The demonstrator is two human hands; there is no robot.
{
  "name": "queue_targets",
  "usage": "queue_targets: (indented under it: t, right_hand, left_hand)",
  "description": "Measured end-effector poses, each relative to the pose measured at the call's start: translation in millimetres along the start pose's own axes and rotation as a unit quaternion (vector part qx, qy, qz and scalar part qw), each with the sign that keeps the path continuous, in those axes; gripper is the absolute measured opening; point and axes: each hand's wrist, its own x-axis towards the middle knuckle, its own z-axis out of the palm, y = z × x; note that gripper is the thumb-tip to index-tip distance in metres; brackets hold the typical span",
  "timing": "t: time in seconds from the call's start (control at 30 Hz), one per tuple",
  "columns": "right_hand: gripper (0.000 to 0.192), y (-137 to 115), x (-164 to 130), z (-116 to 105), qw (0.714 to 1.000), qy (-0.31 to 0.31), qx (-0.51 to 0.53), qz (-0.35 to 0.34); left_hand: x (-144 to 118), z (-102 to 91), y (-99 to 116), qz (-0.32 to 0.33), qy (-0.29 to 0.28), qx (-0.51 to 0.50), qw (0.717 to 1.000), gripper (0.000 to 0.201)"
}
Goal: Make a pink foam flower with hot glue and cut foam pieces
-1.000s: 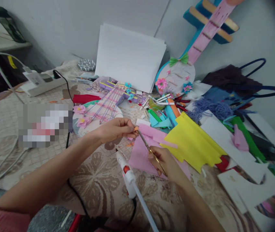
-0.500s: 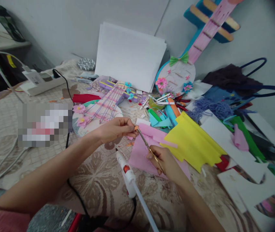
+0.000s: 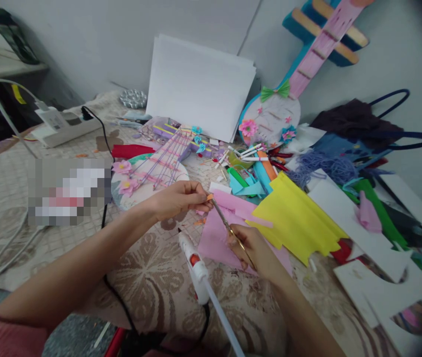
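Between the fingertips of my left hand [image 3: 181, 199] is a small orange piece of paper [image 3: 210, 197], pinched and mostly covered. My right hand [image 3: 246, 246] is wrapped round gold-handled tweezers or slim scissors [image 3: 229, 229]; which of the two I cannot tell. Their tip meets the orange piece beside my left fingers. Under both hands lies a pink sheet [image 3: 216, 240]. A white glue gun [image 3: 193, 263] with a long glue stick in its back rests on the cloth below them. Just behind my left hand is a flat instrument-shaped craft [image 3: 159, 171] with strings and pink flowers.
Yellow paper [image 3: 300, 218] and white card offcuts [image 3: 385, 282] spread over the right side. A pink and blue craft instrument [image 3: 270, 116] leans on the wall beside white sheets [image 3: 199, 84]. A power strip [image 3: 66, 130] sits at left; a black cable [image 3: 120, 302] crosses the cloth.
Almost nothing differs. The handles in my right hand have shifted very slightly, while the tip stays at the orange piece in my left fingers.
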Motion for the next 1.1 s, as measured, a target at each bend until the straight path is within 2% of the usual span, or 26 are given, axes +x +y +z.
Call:
queue_targets:
  t: [0.3,0.53,0.9,1.1]
  right_hand:
    - [0.039,3.4,1.5,1.6,0.999,0.004,0.019,0.026]
    - [0.036,3.1,-1.0,0.5,1.000,-0.009,-0.010,-0.006]
    - [0.039,1.9,1.9,0.9,1.000,0.017,-0.026,0.001]
    - [0.036,2.2,-0.3,0.8,0.999,0.006,-0.034,-0.009]
  left_hand:
    - [-1.0,-0.4,1.5,-0.005,-0.003,-0.016,1.000,0.017]
    - [0.0,-0.4,0.2,-0.003,-0.002,-0.014,1.000,0.016]
    - [0.4,-1.1,-0.1,0.001,-0.001,0.008,1.000,0.016]
    - [0.2,-0.2,0.4,0.001,0.002,0.009,1.000,0.017]
